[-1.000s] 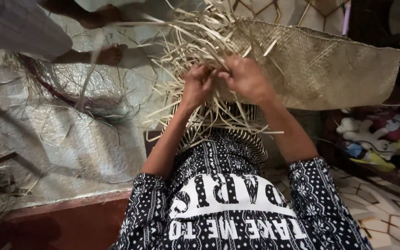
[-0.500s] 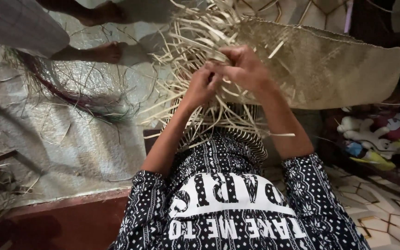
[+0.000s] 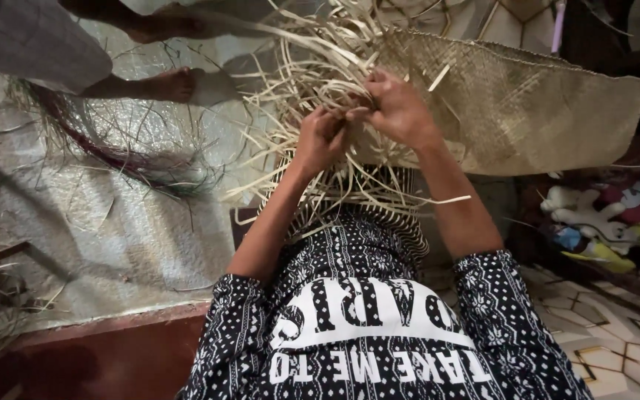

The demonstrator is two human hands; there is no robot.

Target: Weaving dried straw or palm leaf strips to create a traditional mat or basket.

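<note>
Head view, looking down past a black-and-white patterned top.

Mat (image 3: 512, 118): pale tan woven sheet, tight diagonal plaiting, finished part spreads right of centre out to far right, edge slightly curled. Left end unfinished: loose flat strips (image 3: 298, 81) fan out in all directions, straw-coloured, some bent, some hanging down over the lap.

Left hand (image 3: 320, 137): centre frame, at the ragged edge of the weave, fingers curled and pressed together around a few strips. Exactly which strips, cannot tell, too tangled.

Right hand (image 3: 398, 107): just right of the left hand, almost touching it, resting on the woven part; fingers pinching strips at the junction of weave and loose ends.

Both forearms rise from the near edge toward the mat, which is held above the lap.

Left side: silvery sheet (image 3: 112, 222) on the floor, with a bundle of dark reddish fibres (image 3: 105, 148) lying on it. Far left: another person's bare foot (image 3: 172, 83) on that sheet.

Right, near: patterned floor tiles (image 3: 624, 355); colourful soft toys (image 3: 601, 215) beyond them.
</note>
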